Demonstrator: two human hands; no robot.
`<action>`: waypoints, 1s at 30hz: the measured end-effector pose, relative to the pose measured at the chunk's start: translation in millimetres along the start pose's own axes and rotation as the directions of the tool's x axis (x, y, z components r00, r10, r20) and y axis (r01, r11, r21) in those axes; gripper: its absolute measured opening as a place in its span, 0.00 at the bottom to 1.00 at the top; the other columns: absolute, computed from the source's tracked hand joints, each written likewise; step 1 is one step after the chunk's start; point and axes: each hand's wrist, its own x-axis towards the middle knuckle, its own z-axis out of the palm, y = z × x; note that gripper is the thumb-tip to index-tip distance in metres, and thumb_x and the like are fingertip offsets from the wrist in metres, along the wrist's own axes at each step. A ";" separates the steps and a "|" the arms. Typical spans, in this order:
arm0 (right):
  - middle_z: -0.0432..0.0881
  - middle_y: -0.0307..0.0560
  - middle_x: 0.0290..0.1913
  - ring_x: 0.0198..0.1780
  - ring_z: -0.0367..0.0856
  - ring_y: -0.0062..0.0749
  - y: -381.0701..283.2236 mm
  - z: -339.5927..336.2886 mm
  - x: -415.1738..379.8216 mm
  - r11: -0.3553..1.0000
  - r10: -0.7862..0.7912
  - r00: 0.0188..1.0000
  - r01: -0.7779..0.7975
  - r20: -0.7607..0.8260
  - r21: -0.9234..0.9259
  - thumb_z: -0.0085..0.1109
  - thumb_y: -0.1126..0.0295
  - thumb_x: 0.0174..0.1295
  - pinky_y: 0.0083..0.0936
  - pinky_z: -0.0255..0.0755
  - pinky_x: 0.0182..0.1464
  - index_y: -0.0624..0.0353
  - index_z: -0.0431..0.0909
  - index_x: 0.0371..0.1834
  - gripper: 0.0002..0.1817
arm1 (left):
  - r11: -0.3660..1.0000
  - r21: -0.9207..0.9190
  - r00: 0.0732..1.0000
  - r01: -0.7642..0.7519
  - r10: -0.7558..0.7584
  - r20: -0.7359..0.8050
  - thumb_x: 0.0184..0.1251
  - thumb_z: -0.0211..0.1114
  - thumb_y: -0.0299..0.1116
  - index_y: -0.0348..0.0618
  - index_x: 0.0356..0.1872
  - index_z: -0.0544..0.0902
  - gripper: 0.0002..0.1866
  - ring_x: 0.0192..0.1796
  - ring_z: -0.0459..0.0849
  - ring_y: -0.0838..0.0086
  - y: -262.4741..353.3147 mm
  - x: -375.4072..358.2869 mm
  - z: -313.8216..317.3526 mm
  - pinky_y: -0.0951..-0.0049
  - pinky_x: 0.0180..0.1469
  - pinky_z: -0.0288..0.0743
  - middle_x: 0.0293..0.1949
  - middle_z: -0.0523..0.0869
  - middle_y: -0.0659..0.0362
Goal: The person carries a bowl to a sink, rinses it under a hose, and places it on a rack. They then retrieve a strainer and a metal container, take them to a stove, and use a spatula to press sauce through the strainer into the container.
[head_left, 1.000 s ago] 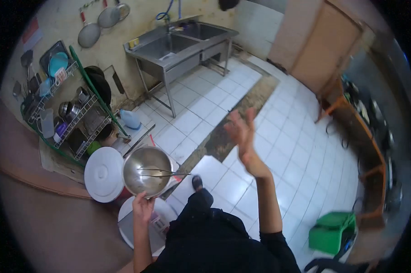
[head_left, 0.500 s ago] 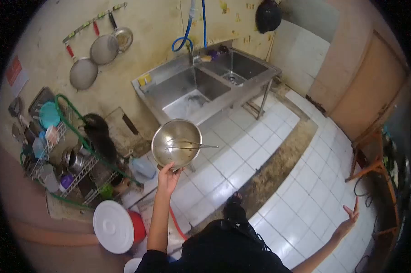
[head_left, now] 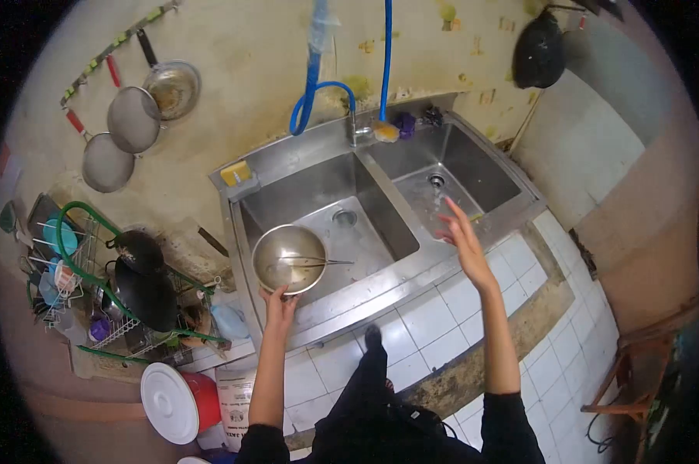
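Note:
My left hand [head_left: 278, 311] grips the near rim of a round stainless steel bowl [head_left: 276, 246], fingers closed on it. The bowl is tilted towards me above the left basin [head_left: 365, 220] of a steel double sink. Inside it lies a slim metal utensil [head_left: 307, 263], perhaps tongs, whose end sticks out over the right rim. With fingers stretched out and holding nothing, my right hand [head_left: 465, 243] hovers by the front edge of the right basin [head_left: 477, 166].
A tap [head_left: 357, 133] with blue hoses stands behind the sink; a yellow sponge [head_left: 235, 173] sits at its left back corner. Strainers [head_left: 134, 120] hang on the wall. Left are a dish rack [head_left: 125, 325], a wok [head_left: 144, 294] and a white-lidded red bucket [head_left: 202, 398].
I have come closer to the sink, and the bowl in my left hand is now over the left basin. My right hand has swung from the far lower right up to the right basin's front edge.

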 end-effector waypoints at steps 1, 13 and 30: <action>0.71 0.48 0.62 0.55 0.75 0.36 12.4 12.2 27.3 0.999 0.014 1.000 -0.015 0.023 0.037 0.40 0.52 0.72 0.31 0.66 0.60 0.51 0.58 0.71 0.27 | 0.983 0.172 0.997 -0.056 0.047 0.058 0.59 0.58 0.22 0.55 0.69 0.46 0.40 0.61 0.71 0.54 -42.7 40.5 -39.4 0.58 0.51 0.82 0.63 0.60 0.44; 0.75 0.52 0.57 0.57 0.73 0.45 237.1 19.6 346.0 0.869 -0.173 0.967 0.240 0.189 -0.433 0.54 0.67 0.60 0.35 0.68 0.58 0.55 0.72 0.60 0.22 | 0.802 0.237 0.830 0.548 -0.485 -0.275 0.54 0.49 0.13 0.58 0.64 0.46 0.39 0.60 0.72 0.45 -190.3 185.7 54.9 0.40 0.47 0.81 0.63 0.60 0.44; 0.63 0.60 0.68 0.66 0.65 0.53 320.5 77.7 460.8 0.546 -0.438 0.814 0.578 0.382 -0.606 0.52 0.77 0.53 0.40 0.62 0.66 0.65 0.68 0.61 0.27 | 0.604 0.337 0.682 0.723 -0.543 -0.490 0.59 0.64 0.50 0.53 0.67 0.54 0.39 0.48 0.81 0.52 -255.6 204.7 56.8 0.52 0.44 0.80 0.57 0.73 0.51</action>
